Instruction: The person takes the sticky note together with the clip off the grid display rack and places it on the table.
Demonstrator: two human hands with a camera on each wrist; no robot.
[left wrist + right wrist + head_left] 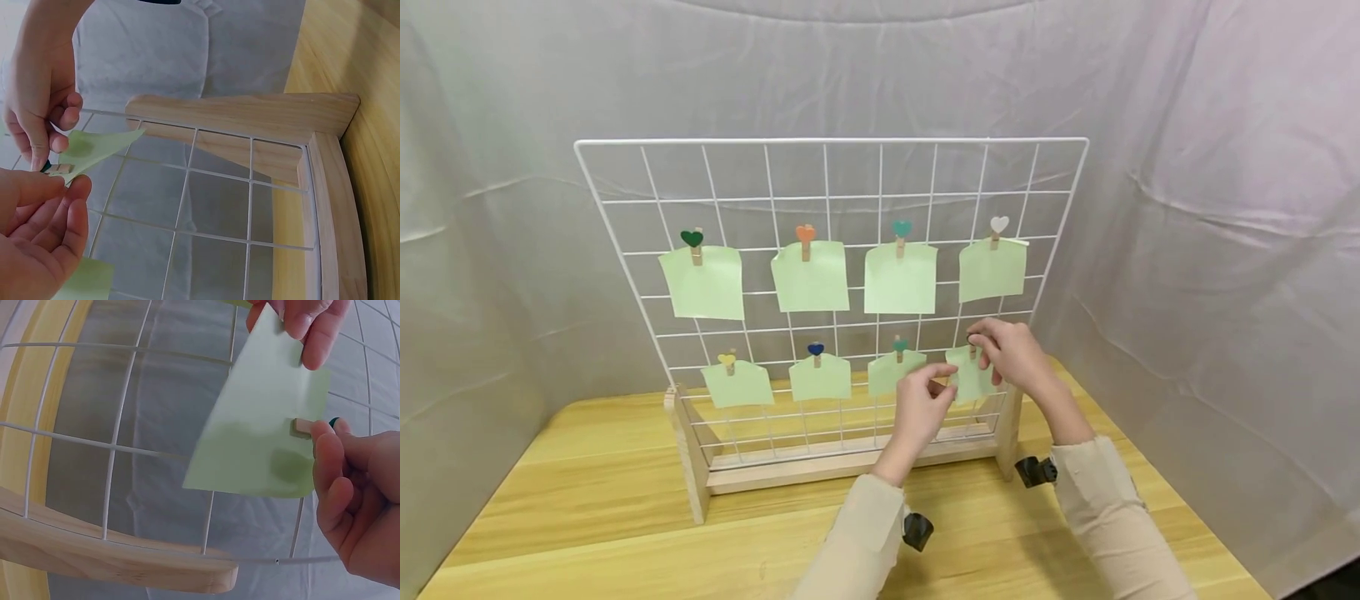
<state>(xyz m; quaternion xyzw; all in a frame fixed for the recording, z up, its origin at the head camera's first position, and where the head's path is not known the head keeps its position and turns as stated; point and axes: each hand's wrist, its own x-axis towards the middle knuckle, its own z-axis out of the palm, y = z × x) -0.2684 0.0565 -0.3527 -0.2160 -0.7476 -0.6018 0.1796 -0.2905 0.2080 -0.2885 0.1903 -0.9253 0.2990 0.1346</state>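
Note:
My right hand [1015,354] pinches a small wooden clothespin [303,426] with a dark green heart, at the lower right of a white wire grid [880,200]. The clothespin sits over the top edge of a light green paper sheet [250,431]. My left hand [921,404] pinches that sheet by its left edge, with thumb and fingertips. In the left wrist view the sheet [94,147] curves outward from the wires, and both hands meet close around its clipped edge. The right fingertips hide most of the dark heart.
Several other green sheets [706,283] hang in two rows, each under a heart clothespin. A teal-heart clothespin [900,346] is just left of my hands. The grid stands in a wooden base [775,477] on a wood-grain table [587,508]. Grey cloth [850,75] hangs behind.

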